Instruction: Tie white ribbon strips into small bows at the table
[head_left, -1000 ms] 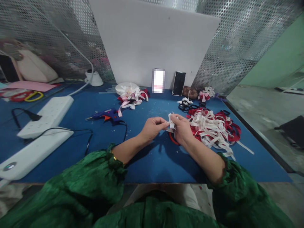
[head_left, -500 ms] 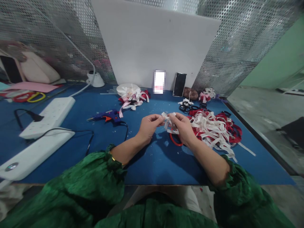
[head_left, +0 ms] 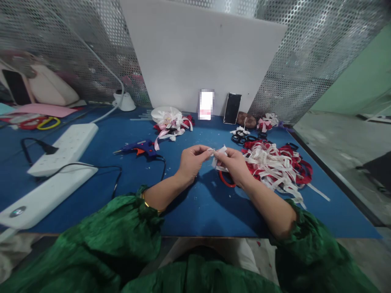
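Note:
Above the middle of the blue table, my left hand (head_left: 193, 162) and my right hand (head_left: 233, 163) meet at the fingertips. Both pinch a small white ribbon bow (head_left: 220, 154), partly covered by the fingers. Under my right hand lies a red scissor handle (head_left: 226, 180); the rest of it is hidden. A pile of white and red ribbon strips (head_left: 271, 165) spreads just right of my right hand. To the left of my left hand rests a blue glue gun (head_left: 141, 148) with an orange trigger.
White power strips (head_left: 65, 148) with black cables lie at the left. Ribbon bows (head_left: 171, 124) are heaped by a white dish (head_left: 159, 114). Two phones, one dark (head_left: 232, 108), lean on a white board (head_left: 201, 53). Black hair ties (head_left: 240, 138) lie behind the pile.
My right fingertips have moved left against my left fingertips, covering more of the white bow. The view has shifted slightly; the other things stay in place.

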`<action>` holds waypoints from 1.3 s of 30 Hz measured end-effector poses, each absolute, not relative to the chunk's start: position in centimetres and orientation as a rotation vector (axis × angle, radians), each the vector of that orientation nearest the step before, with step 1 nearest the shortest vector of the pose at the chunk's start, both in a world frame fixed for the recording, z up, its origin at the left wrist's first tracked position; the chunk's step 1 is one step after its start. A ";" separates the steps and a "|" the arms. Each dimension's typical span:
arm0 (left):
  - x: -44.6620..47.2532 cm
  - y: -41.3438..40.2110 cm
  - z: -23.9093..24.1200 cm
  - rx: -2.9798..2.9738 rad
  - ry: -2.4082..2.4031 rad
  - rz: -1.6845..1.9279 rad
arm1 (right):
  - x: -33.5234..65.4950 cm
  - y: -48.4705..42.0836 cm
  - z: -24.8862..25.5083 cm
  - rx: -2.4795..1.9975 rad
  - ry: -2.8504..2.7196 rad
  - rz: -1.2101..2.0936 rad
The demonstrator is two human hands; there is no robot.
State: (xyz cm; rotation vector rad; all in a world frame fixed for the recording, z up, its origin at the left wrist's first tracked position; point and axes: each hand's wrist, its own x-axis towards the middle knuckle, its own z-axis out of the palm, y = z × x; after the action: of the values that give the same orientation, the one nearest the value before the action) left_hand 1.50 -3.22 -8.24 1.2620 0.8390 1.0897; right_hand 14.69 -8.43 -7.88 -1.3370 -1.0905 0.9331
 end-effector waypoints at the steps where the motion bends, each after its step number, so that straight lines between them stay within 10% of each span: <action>1: 1.6 -3.3 -8.3 1.264 0.831 1.101 | 14.6 -8.5 -7.8 -1.343 -1.081 0.952; 39: 1.4 -3.0 -8.1 1.184 0.782 1.010 | 15.2 -8.3 -7.9 -1.282 -1.161 0.713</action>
State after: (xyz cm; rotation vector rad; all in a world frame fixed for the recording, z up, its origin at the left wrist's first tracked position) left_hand 1.37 -3.01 -8.07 1.1844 0.7819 1.0098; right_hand 15.22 -8.32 -7.92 -1.2822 -1.1606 0.7128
